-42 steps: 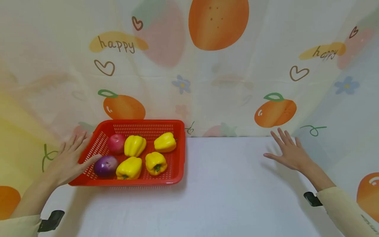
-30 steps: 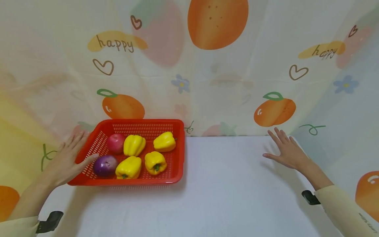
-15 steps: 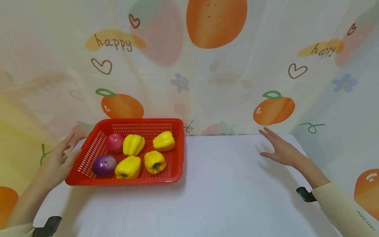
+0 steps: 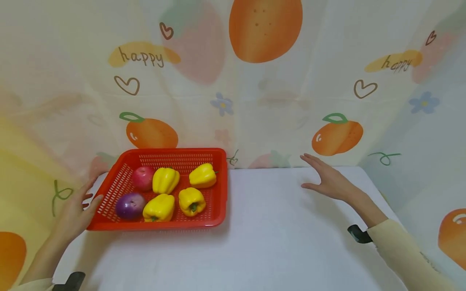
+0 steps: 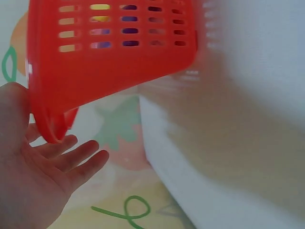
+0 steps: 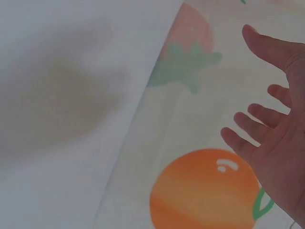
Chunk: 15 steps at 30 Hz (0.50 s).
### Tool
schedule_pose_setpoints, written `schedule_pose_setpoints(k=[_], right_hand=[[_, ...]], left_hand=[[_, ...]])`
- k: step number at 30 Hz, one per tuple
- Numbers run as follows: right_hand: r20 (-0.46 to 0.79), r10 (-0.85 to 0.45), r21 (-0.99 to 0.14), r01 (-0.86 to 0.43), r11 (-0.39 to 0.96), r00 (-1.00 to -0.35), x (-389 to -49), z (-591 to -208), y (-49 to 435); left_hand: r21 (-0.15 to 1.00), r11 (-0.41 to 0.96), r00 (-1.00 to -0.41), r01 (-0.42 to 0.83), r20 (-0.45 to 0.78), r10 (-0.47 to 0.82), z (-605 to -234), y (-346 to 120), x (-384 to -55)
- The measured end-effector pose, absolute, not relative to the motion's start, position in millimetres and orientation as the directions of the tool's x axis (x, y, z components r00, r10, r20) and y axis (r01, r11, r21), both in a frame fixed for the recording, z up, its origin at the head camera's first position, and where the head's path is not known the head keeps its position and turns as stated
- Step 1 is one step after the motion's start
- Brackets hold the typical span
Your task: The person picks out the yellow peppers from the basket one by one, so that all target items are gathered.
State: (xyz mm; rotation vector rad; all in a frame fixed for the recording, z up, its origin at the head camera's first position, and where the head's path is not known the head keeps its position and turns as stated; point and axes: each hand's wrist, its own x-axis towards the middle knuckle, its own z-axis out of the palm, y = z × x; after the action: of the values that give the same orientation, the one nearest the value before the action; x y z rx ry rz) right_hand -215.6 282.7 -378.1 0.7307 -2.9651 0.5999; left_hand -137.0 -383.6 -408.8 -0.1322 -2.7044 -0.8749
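A red plastic basket (image 4: pixel 222 210) stands on the left part of the white table. Inside it lie several yellow bell peppers (image 4: pixel 166 180), a round red fruit (image 4: pixel 142 178) and a glossy, round purple fruit or vegetable (image 4: pixel 130 206). My left hand (image 4: pixel 74 214) is at the basket's left rim, its thumb right by the rim. In the left wrist view the fingers (image 5: pixel 78 160) reach out past the rim's corner, extended and spread. Off to the right, my right hand (image 4: pixel 333 182) hangs over the table with fingers extended and thumb apart, holding nothing.
The white table (image 4: pixel 262 242) reaches from the basket across to the right. A cloth printed with fruit (image 4: pixel 265 93) hangs behind it and at both sides. Each forearm wears a black strap, such as the right one (image 4: pixel 359 234).
My left hand has drawn down and turned from over the basket's left side to its rim. The right hand has moved left over the table. The basket's contents have stayed put.
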Motion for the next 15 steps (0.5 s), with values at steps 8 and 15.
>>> schedule_pose_setpoints(k=[8, 15], right_hand=[[0.146, -0.52, -0.377, -0.533, 0.758, -0.842, -230, -376, 244], [0.149, -0.545, -0.397, -0.555, 0.731, -0.825, -234, -369, 223]], left_hand=[[0.615, 0.785, -0.969, 0.075, 0.229, -0.087, -418, -390, -129], [0.778, 0.627, -0.975, 0.018, 0.152, -0.16, -428, -384, -132]])
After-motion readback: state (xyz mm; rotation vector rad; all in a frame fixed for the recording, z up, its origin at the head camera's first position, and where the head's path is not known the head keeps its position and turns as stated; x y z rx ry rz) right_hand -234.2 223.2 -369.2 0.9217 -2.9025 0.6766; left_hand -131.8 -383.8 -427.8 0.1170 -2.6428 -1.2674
